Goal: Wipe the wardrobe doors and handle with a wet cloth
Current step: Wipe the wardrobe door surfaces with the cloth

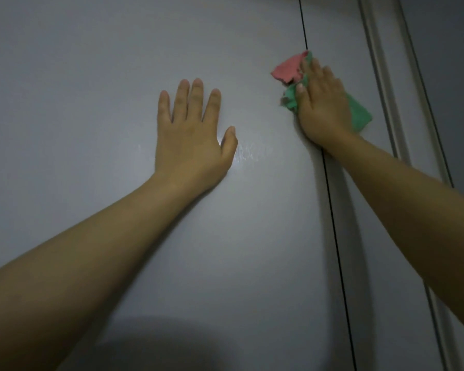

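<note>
While the left hand lies flat with straight fingers on the left wardrobe door, the right hand presses a pink-and-green cloth flat-fingered over the door seam.

Cloth, at 2 o'clock: green, with a pink-red patch toward 11 o'clock on its upper edge. Wardrobe door: plain pale grey, unpatterned, with whitish glossy streaks at centre. Door seam, toward 4 o'clock: thin black line.

Crumpled green-and-pink cloth flat against the grey wardrobe doors, over their dark vertical seam.
</note>
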The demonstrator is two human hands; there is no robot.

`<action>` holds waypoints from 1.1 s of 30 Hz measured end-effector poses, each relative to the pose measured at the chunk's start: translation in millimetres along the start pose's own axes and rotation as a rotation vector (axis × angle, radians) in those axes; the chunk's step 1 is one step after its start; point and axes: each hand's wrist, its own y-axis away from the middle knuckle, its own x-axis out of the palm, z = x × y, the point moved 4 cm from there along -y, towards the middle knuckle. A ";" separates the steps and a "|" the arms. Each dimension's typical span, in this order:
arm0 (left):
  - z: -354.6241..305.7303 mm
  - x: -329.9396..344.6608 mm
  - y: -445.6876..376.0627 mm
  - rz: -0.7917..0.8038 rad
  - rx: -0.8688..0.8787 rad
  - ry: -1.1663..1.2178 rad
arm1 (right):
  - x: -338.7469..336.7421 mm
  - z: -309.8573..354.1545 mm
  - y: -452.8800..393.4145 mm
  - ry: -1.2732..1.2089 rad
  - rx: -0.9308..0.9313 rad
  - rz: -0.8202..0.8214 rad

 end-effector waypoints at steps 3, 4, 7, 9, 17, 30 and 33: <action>0.7 -0.8 -0.5 -0.002 0.001 -0.005 | 5.9 11.8 8.4 0.008 0.070 -0.020; 0.0 -1.0 -1.1 0.001 -0.001 -0.005 | 6.5 19.5 23.9 0.005 0.030 -0.018; -0.1 -0.8 -1.5 0.021 -0.010 -0.019 | 3.3 33.5 67.5 0.001 -0.210 0.046; -1.0 -2.3 -1.1 0.040 -0.024 -0.019 | -1.4 17.8 54.6 0.039 -0.228 0.039; -22.0 3.3 19.7 0.041 0.024 0.079 | -0.4 -15.6 21.1 -0.035 0.120 -0.025; -25.5 7.9 21.3 0.005 0.027 0.034 | -8.9 -48.9 65.5 -0.023 0.207 -0.038; -24.3 8.2 21.4 0.003 0.021 0.013 | -5.5 -23.3 133.1 -0.017 -0.069 0.066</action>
